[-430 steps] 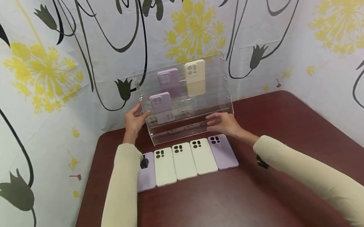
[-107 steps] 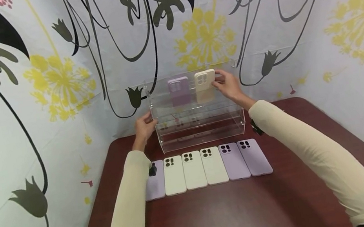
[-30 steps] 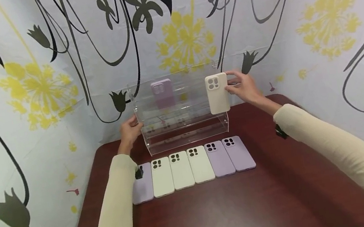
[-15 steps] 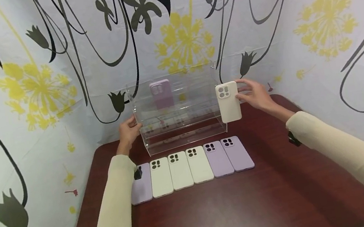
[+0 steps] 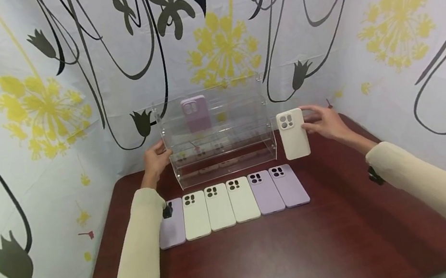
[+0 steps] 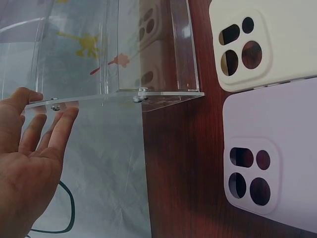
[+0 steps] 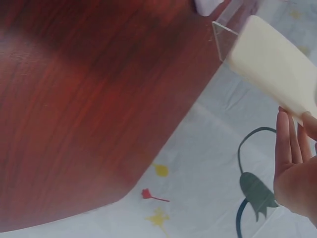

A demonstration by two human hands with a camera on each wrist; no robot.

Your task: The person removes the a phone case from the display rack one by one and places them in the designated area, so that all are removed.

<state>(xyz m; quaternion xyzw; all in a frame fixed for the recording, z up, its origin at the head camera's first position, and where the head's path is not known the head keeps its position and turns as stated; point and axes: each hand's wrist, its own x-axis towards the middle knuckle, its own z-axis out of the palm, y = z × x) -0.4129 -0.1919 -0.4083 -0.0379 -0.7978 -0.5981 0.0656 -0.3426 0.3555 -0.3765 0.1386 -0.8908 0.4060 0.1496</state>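
Note:
My right hand [image 5: 326,123] pinches a cream phone case [image 5: 294,135] by its right edge, upright in the air just right of the clear acrylic display stand [image 5: 245,115]. In the right wrist view, thumb and fingers grip the edge of that case [image 7: 275,64]. My left hand [image 5: 155,160] holds the stand's left side panel, thumb on one face and fingers on the other in the left wrist view. One lilac case [image 5: 197,114] leans on the stand's upper tier. A row of cases lies before the stand: a lilac one [image 5: 174,227], three cream [image 5: 220,210], two lilac [image 5: 289,187].
The dark red wooden table [image 5: 243,267] has rounded far corners. A flower-printed cloth [image 5: 118,87] hangs behind the table and at both sides. The stand is close to the back cloth. Camera cut-outs on the lying cases point toward the stand.
The right hand has lifted the cream case from the stand's top tier and carried it right and down. Earlier, a lilac case left the stand and another joined the row's right end.

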